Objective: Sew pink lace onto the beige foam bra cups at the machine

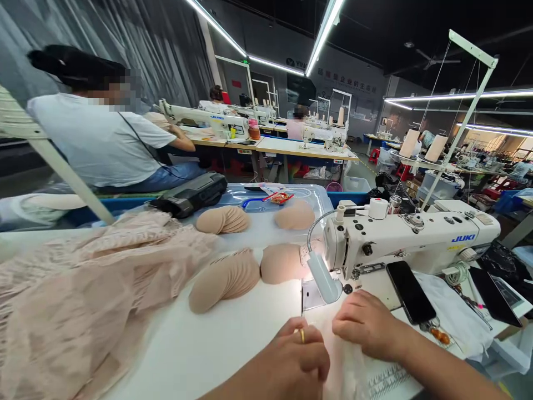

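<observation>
A sheer pale pink fabric piece (342, 369) lies at the front of the white sewing machine (408, 236), just before its needle area. My left hand (297, 358), with a ring on one finger, has its fingers curled closed at the left side of this cloth. On the other side, my right hand (368, 326) is closed with its fingertips at the cloth's upper edge. A grey lamp head (325, 280) hangs over the metal needle plate (312, 294) and hides part of the stitching area. Beige oval pads (227, 278) lie fanned out left of the machine.
Pink fabric (95, 300) is heaped on the left. More beige pads (283, 262) lie beside the machine, with another stack (222, 219) farther back. A black phone (411, 291) and white cloth (453, 316) lie right. A co-worker (100, 128) sits beyond.
</observation>
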A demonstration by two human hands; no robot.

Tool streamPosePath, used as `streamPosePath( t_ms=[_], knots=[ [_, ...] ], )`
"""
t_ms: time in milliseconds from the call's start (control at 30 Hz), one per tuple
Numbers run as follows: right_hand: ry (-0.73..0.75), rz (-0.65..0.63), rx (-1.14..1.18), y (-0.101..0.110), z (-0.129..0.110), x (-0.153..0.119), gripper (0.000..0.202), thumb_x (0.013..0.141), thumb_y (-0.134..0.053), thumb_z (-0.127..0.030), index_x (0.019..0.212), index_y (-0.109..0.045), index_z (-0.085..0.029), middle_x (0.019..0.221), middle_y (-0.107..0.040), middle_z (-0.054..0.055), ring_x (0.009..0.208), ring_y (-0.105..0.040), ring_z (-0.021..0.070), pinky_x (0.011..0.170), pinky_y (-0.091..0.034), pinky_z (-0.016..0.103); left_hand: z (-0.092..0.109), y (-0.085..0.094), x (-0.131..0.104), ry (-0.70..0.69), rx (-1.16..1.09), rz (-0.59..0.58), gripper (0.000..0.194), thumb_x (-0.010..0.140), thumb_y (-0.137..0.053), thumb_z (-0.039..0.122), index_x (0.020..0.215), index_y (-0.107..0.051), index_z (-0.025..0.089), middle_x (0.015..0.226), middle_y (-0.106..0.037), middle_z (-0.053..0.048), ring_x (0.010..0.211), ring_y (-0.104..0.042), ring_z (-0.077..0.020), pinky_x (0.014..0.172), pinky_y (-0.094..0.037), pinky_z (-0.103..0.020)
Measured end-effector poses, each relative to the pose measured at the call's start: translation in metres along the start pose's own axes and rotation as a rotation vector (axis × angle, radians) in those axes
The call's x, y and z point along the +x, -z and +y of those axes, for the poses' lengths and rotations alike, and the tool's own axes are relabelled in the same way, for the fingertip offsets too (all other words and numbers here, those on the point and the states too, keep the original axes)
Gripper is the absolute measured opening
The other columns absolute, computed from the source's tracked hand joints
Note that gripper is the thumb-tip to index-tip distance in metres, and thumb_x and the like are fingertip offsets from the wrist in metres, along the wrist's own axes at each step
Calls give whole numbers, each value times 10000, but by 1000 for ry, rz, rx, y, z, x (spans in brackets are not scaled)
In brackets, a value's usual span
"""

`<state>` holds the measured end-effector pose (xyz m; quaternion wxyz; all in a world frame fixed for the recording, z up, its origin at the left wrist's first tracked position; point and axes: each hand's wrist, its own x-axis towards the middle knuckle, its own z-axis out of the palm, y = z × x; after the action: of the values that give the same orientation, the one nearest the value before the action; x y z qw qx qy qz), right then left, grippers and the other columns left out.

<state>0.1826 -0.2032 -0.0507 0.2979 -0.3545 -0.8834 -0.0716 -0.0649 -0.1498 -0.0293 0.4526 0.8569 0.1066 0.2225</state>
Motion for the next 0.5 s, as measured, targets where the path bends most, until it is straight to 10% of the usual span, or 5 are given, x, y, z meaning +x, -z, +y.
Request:
streamPosePath(
  t_ms=[167, 500],
  knots=[
    [30, -160, -210, -12, 30, 14, 265, 918, -540, 5, 778, -592, -215, 769, -676, -15, 826, -540, 170, 688, -342, 300, -4, 21, 28, -139, 413, -252, 249, 780, -650, -19, 696, -557, 196, 1013, -690, 49, 956, -609, -170, 1024, -314, -376],
    [-138, -247, -152, -7, 31, -2, 327, 833, -566, 27, 988, -673, -240, 1068, -768, 10, 895, -596, 193, 828, -401, 327, -8, 28, 26, -138, 443, -227, 266, 800, -765, 45, 691, -589, 211, 1063, -714, 84, 961, -635, -160, 911, -384, -309]
  ],
)
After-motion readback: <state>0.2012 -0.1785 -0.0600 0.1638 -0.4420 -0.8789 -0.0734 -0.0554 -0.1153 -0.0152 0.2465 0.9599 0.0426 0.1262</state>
